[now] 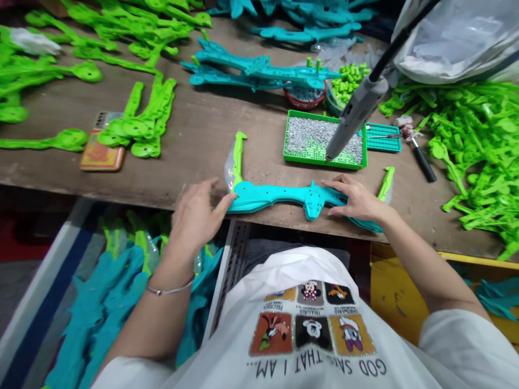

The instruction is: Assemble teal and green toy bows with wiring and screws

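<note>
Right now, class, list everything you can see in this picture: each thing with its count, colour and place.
Table: one, brown wood, across the view.
Bow body: one, teal, at the near table edge.
Bow limbs: two, green, at the bow body's ends.
Screw tray: one, green, behind the bow body.
Power screwdriver: one, grey, hanging over the screw tray.
Small tray: one, teal, right of the screw tray.
Bowl: one, red, behind the screw tray.
Green parts: many, in heaps left and right.
Teal bows: several, at the back.
Plastic bag: one, clear, top right.
Left hand: one, open, touching the bow body's left end.
Right hand: one, flat on its right part.
</note>
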A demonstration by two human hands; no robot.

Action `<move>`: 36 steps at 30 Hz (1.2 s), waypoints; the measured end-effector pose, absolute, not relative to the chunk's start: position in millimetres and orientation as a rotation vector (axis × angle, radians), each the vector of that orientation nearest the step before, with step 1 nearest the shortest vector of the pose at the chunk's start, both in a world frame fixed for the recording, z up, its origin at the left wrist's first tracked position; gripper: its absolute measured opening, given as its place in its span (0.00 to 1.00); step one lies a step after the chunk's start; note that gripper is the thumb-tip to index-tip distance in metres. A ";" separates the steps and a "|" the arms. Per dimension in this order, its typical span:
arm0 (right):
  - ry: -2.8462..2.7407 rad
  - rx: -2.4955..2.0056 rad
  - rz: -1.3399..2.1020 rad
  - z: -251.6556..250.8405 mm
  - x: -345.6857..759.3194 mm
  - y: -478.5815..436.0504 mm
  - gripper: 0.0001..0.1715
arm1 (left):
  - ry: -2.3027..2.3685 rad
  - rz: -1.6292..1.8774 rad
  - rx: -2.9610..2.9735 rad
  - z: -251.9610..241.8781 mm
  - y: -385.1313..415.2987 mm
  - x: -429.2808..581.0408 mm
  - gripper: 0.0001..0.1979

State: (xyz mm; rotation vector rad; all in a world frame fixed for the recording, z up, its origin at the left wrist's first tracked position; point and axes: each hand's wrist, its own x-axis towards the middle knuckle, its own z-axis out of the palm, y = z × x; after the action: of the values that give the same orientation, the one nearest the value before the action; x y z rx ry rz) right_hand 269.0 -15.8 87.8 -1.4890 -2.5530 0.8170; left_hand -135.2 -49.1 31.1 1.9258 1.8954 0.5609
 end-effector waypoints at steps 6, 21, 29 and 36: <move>-1.961 -1.650 1.296 117.3 249.3 -62.9 0.20 | 1.453 0.592 2.141 84.1 2.2 -61.4 0.24; -0.073 -1.229 1.636 35.5 169.5 -105.9 0.23 | 0.784 0.146 1.587 31.5 57.4 25.6 0.33; -0.039 -1.221 1.569 16.7 157.5 -89.0 0.32 | 0.782 0.127 1.760 34.2 61.0 26.7 0.38; -0.059 -1.219 1.552 11.5 154.9 -81.1 0.32 | 0.825 0.044 2.244 69.8 53.4 122.8 0.29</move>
State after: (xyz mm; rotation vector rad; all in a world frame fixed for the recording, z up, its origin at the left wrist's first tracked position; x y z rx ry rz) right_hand 154.9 -81.1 11.5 -1.2186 -0.0586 1.5520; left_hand 122.8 53.4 69.8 2.2442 0.8246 0.0443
